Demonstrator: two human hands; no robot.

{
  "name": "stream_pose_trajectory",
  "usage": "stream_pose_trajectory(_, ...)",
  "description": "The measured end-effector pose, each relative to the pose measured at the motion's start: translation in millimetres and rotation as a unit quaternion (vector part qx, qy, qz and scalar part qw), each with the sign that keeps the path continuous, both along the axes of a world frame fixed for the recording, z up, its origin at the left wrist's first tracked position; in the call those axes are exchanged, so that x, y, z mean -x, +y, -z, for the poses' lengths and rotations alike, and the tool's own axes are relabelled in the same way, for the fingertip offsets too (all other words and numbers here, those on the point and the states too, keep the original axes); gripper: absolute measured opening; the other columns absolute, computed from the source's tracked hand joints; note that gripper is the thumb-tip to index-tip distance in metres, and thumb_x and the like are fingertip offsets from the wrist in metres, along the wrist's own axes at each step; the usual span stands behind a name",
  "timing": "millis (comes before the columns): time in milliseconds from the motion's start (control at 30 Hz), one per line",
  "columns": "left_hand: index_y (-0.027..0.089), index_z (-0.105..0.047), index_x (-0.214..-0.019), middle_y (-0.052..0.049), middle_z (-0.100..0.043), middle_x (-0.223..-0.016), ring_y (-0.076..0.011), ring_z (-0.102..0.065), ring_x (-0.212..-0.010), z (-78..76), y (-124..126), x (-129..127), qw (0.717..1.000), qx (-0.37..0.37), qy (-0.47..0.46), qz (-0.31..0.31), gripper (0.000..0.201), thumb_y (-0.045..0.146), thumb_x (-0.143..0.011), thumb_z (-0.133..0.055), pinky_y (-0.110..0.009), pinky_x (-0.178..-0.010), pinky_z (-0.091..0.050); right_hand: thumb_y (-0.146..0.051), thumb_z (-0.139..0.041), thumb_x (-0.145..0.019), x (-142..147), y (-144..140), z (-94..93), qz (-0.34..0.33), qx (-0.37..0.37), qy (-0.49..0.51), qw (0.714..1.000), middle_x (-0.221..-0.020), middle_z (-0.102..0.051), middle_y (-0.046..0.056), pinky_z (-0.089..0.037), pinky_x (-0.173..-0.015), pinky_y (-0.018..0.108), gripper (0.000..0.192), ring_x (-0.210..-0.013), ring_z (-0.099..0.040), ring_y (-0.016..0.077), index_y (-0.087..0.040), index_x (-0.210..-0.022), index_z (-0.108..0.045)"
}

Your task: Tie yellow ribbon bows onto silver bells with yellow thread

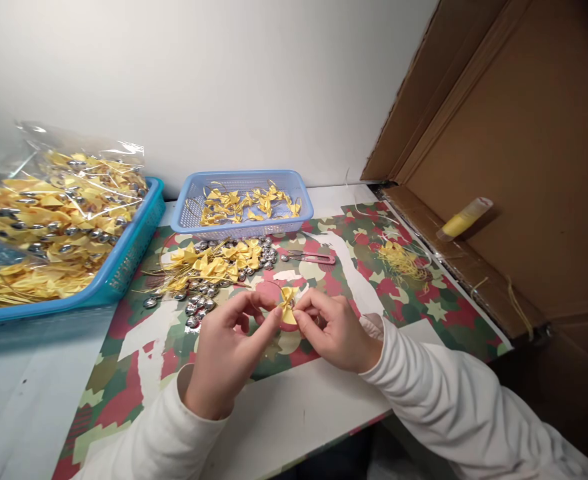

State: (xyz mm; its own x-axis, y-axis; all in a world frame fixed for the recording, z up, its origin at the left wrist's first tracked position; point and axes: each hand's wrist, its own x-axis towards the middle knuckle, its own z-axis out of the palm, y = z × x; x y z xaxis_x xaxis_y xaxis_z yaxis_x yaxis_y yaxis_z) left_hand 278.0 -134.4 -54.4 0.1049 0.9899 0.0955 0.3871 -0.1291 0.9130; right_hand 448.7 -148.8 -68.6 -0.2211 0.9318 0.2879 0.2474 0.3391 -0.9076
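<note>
My left hand (227, 353) and my right hand (331, 330) meet over the table, fingertips pinching a small yellow ribbon bow (288, 307) between them. Both wrists are in white sleeves. Just beyond the hands lies a pile of yellow bows (214, 261) mixed with several small silver bells (198, 305). A thin gold cord loops near the bow.
A small blue basket (189, 200) of yellow bows stands at the back. A large teal basket (129, 257) with bagged bows sits at the left. Small scissors (310, 257), yellow thread scraps (401, 260), a yellow tube (463, 218) and a cardboard wall (524, 133) are at the right.
</note>
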Motion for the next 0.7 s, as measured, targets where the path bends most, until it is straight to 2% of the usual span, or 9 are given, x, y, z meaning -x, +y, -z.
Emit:
stream_pose_trajectory(133, 0.019, -0.065, -0.084, -0.002, -0.069, -0.085, -0.0122, -0.054, -0.063, -2.4, 1.5, 2.1, 0.996, -0.067, 0.053, 0.010, 0.015, 0.033, -0.079, -0.065, -0.024, -0.053, -0.042, -0.013, -0.048, -0.086, -0.4, 0.4, 0.4, -0.011, -0.008, -0.017, 1.000, -0.056, -0.046, -0.007, -0.031, -0.046, 0.018, 0.012, -0.045, -0.037, 0.0047, -0.017, -0.076, -0.050)
stream_pose_trajectory(333, 0.019, -0.063, -0.071, 0.000, -0.064, -0.070, -0.0126, -0.052, -0.060, -4.5, 4.6, 3.9, 0.993, -0.076, 0.069, 0.061, 0.014, 0.029, -0.081, -0.060, -0.024, -0.053, -0.039, -0.013, -0.049, -0.085, -0.7, -0.1, 3.0, -0.018, -0.020, -0.035, 0.999, -0.057, -0.046, -0.006, -0.031, -0.046, 0.018, 0.011, -0.046, -0.039, 0.0050, -0.017, -0.075, -0.051)
stream_pose_trajectory(433, 0.019, -0.062, -0.067, 0.001, -0.060, -0.063, -0.0122, -0.048, -0.056, -5.0, 6.0, 3.7, 0.997, -0.026, 0.053, 0.054, 0.020, 0.032, -0.082, -0.059, -0.024, -0.051, -0.037, -0.013, -0.049, -0.085, -0.6, -0.1, 2.7, -0.017, -0.022, -0.042, 0.999, -0.057, -0.046, -0.006, -0.031, -0.046, 0.018, 0.011, -0.046, -0.039, 0.0051, -0.018, -0.076, -0.051)
stream_pose_trajectory(600, 0.017, -0.061, -0.065, 0.002, -0.053, -0.058, -0.0106, -0.044, -0.050, -6.6, 8.2, 2.9, 0.993, 0.108, -0.021, 0.050, 0.027, 0.042, -0.078, -0.061, -0.022, -0.046, -0.034, -0.013, -0.049, -0.085, -0.5, -1.5, 0.5, -0.011, -0.032, -0.039, 0.999, -0.056, -0.042, -0.007, -0.030, -0.046, 0.018, 0.012, -0.046, -0.036, 0.0047, -0.018, -0.074, -0.049)
stream_pose_trajectory(700, 0.017, -0.059, -0.063, 0.002, -0.050, -0.057, -0.0094, -0.042, -0.049, -7.8, 8.9, 2.1, 0.989, 0.128, -0.051, 0.049, 0.029, 0.042, -0.076, -0.062, -0.021, -0.045, -0.034, -0.012, -0.050, -0.084, -0.7, -2.6, -0.1, -0.005, -0.025, -0.026, 0.999, -0.055, -0.041, -0.008, -0.030, -0.046, 0.018, 0.012, -0.045, -0.036, 0.0045, -0.018, -0.074, -0.048)
